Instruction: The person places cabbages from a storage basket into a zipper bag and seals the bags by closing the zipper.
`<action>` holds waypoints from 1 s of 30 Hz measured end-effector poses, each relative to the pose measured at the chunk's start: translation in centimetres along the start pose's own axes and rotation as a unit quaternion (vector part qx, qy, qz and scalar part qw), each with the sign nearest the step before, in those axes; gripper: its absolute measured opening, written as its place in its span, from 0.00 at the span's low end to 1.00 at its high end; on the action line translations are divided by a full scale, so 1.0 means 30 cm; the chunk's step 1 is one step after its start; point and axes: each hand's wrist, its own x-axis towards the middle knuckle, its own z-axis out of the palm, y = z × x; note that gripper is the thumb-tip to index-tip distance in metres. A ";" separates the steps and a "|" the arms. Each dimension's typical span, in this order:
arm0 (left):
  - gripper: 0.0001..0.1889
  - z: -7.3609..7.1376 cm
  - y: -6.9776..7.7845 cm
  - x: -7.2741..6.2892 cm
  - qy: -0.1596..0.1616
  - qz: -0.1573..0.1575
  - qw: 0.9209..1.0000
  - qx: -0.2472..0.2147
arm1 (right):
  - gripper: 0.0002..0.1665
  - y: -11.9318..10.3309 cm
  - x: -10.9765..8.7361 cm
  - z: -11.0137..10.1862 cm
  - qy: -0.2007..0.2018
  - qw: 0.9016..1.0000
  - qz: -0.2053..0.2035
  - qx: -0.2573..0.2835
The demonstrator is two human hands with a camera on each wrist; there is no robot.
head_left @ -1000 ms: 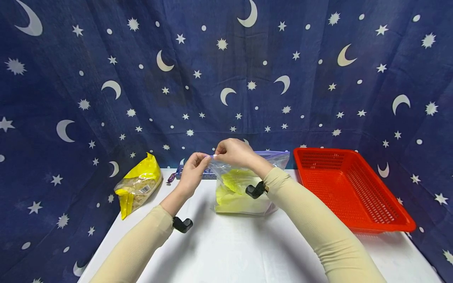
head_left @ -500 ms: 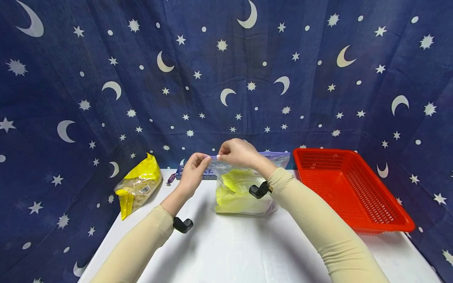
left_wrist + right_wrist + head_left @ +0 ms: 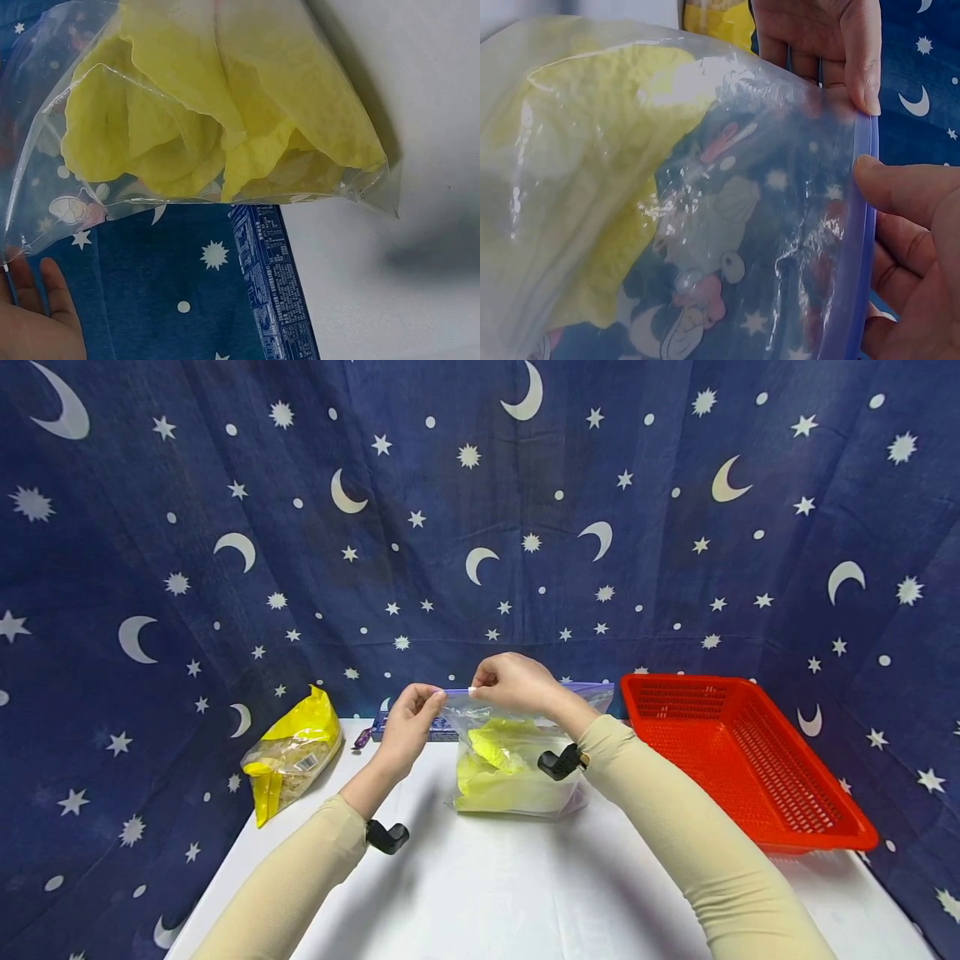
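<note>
A clear zip bag (image 3: 517,781) with a purple zip strip stands on the table, yellow-green cabbage leaves (image 3: 172,120) inside it. My left hand (image 3: 408,722) pinches the top left corner of the bag at the end of the strip. Along the same strip, a little to the right, my right hand (image 3: 517,683) pinches the zip at a small white slider between thumb and fingers. In the right wrist view the right thumb (image 3: 900,186) presses on the purple strip (image 3: 859,247), and the left fingertips hold its end just above. Printed cartoon figures show on the bag's plastic.
A yellow and clear food packet (image 3: 296,752) leans at the left of the white table (image 3: 480,893). Behind the bag lie a blue printed box (image 3: 442,731) and a small purple wrapped sweet (image 3: 362,739). A red plastic basket (image 3: 750,760) stands on the right.
My right hand has slid a short way to the right along the zip strip, with the white slider at its fingertips. The left hand keeps hold of the corner in the same place.
</note>
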 end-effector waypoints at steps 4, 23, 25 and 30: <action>0.10 0.002 0.001 0.000 0.001 -0.002 1.000 0.006 | 0.08 0.008 -0.010 -0.009 0.002 1.000 0.002 0.000; 0.11 0.009 0.006 0.000 0.006 -0.003 1.000 0.000 | 0.08 0.057 -0.055 -0.045 -0.004 1.000 0.007 -0.005; 0.11 0.008 0.007 0.000 0.008 -0.005 1.000 0.003 | 0.09 0.061 -0.059 -0.049 -0.003 1.000 0.008 -0.005; 0.11 0.003 0.006 -0.001 0.008 -0.006 1.000 0.007 | 0.08 0.074 -0.067 -0.057 0.000 1.000 0.009 -0.008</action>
